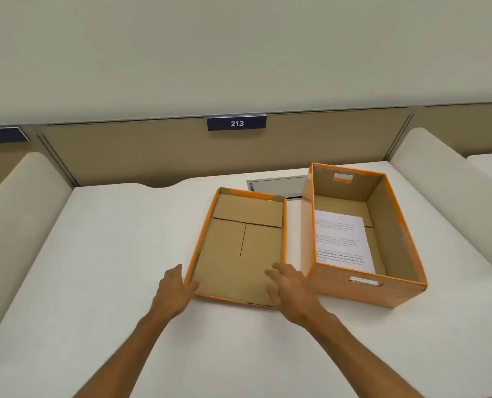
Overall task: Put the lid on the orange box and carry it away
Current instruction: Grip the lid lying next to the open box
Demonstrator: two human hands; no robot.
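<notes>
Both hands are spread, fingers apart, gripping nothing. The left hand touches the near-left corner of the lid; the right hand hovers over its near-right corner. The lid lies upside down on the white counter, brown cardboard inside, orange rim. Just right of the right hand stands the orange box, open, with a printed sheet on its floor and handle cutouts in both ends.

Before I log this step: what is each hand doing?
Left hand: open, at the lid's left edge, holding nothing.
Right hand: open, over the lid's near right corner, holding nothing.
</notes>
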